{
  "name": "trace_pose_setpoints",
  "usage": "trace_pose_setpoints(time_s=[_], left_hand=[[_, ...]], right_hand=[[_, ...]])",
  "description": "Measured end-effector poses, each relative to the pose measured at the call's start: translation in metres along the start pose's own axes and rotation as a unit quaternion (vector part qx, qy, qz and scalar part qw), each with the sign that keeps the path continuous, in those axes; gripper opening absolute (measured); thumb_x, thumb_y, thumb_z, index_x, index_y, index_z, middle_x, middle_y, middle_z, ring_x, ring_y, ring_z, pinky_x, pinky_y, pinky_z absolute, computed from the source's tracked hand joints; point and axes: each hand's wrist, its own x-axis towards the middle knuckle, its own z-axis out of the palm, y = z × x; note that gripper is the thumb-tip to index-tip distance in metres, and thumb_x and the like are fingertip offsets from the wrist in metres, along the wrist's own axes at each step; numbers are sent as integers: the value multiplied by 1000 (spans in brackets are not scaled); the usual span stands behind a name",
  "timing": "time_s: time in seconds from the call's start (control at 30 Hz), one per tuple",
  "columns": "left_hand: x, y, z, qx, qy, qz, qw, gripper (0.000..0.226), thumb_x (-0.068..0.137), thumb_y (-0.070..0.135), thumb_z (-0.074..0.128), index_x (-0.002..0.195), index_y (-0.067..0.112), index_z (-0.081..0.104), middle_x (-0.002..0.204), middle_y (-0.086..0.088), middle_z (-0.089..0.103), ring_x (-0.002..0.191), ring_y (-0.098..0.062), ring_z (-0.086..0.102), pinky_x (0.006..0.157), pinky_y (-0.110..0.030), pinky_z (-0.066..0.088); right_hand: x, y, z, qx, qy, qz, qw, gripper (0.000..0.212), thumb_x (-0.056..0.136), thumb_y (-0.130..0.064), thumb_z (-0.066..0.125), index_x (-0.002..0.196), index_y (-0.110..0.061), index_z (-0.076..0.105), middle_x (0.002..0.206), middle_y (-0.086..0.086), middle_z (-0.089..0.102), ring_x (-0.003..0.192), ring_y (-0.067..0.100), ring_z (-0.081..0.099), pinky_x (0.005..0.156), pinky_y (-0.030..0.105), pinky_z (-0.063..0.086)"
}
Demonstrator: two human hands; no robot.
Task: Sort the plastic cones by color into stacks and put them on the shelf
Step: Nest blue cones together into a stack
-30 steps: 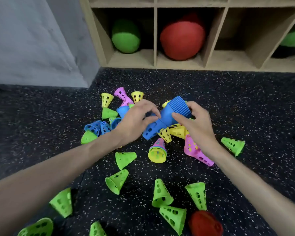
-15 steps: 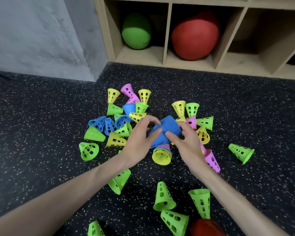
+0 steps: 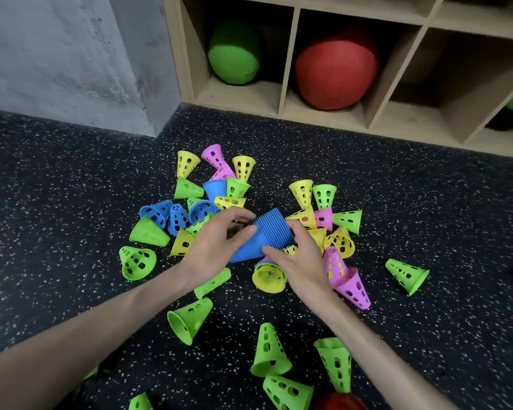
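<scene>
— Well, gripped from both sides: nested stack of ribbed blue plastic cones (image 3: pixel 264 236), tilted, wide rims up and away, above the black speckled rubber floor (image 3: pixel 427 202).

— Held how?

— Left hand (image 3: pixel 214 247) curled round the narrow end, thumb across the smooth blue side, fingers over the top. Right hand (image 3: pixel 301 261) curled round the ribbed rims, fingertips (image 3: pixel 265 249) pressed on the underside.

— Around the blue stack?

— Just left of it: loose blue perforated cones (image 3: pixel 172 216) lying among lime-green perforated plastic cones (image 3: pixel 148 233) and yellow perforated plastic cones (image 3: pixel 182 242). Beyond it, toward the wall: two upturned yellow ones and a pink perforated plastic cone (image 3: pixel 215 156). Just right of it: more yellow, green and pink, tumbled together. Directly below it, touching the right hand: yellow cone with other colours nested inside (image 3: pixel 268 276). Right of that, a pair of nested pink cones (image 3: pixel 348 281) on their side.

— Nearer than the stack?

— Scattered green cones, one upright (image 3: pixel 270 350), others on their sides. Red rounded thing (image 3: pixel 341 402) at the bottom edge, mostly cut off.

— Farther off?

— Light wooden cubby shelf (image 3: pixel 285 63) well beyond the stack, green ball (image 3: pixel 233 59) in one compartment, red ball (image 3: pixel 335 71) in the next to its right. Grey concrete wall (image 3: pixel 57 54) left of the shelf.
</scene>
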Motion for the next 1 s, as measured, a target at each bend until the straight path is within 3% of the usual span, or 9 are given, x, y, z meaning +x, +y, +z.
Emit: trace_pose_setpoints(time_s=[0.03,0.1,0.17,0.33,0.53,0.63,0.8,0.93,1.0], left_hand=[[7,-7,-4,39,-3,-1,999,23,99,33,63,122,29,63,122,13,63,111,5,58,88,-7,42],[22,-24,-13,105,-6,-14,994,24,99,39,62,122,31,63,124,7,60,119,-7,55,98,-22,44],[37,-40,-24,143,1,-44,989,25,99,41,62,121,29,63,124,2,58,122,-17,52,102,-34,44],[63,-63,-51,278,23,-100,955,31,97,46,63,121,27,65,125,-6,59,121,-31,53,98,-47,48],[91,-79,-67,309,-45,-93,945,42,97,43,65,133,24,57,139,-10,52,129,-30,49,106,-47,44],[109,-81,-69,293,-79,-97,948,60,96,40,67,148,23,42,157,-10,38,136,-29,45,109,-45,43],[129,-92,-65,254,-102,-123,954,84,95,38,70,161,27,19,166,-7,23,141,-32,43,112,-48,42],[135,-103,-60,250,-115,-125,953,87,96,40,68,162,31,13,168,-3,21,144,-31,39,114,-50,40],[138,-103,-60,247,-102,-123,956,82,96,39,68,161,28,19,165,-6,27,138,-31,46,110,-48,44]], right_hand=[[2,1,0,0,5,3,1000,40,87,-12,76,122,-18,56,93,4,68,69,-4,57,67,20,49],[5,4,-2,5,7,9,1000,40,88,-8,74,124,-15,56,94,-3,66,70,-13,59,64,8,44],[8,8,-3,-10,1,12,1000,38,88,-8,74,122,-15,57,96,0,67,70,-16,58,65,5,42],[16,13,-2,-22,-13,15,1000,35,89,-5,73,120,-12,58,104,8,67,71,-20,57,65,0,42],[34,16,2,-36,-14,10,999,32,92,-13,72,120,-18,57,105,3,66,77,-25,53,64,-1,39],[43,18,7,-31,-20,11,999,33,91,-13,72,121,-17,58,105,5,66,74,-26,51,61,-1,40],[54,22,13,-32,-29,13,999,32,91,-15,73,118,-21,58,108,1,67,80,-27,49,68,-3,37],[57,26,14,-28,-33,21,999,32,90,-14,73,118,-20,58,106,-1,66,81,-27,49,67,-2,38],[58,28,14,-29,-34,23,999,31,89,-13,74,117,-19,60,103,1,67,80,-20,53,69,0,39]])
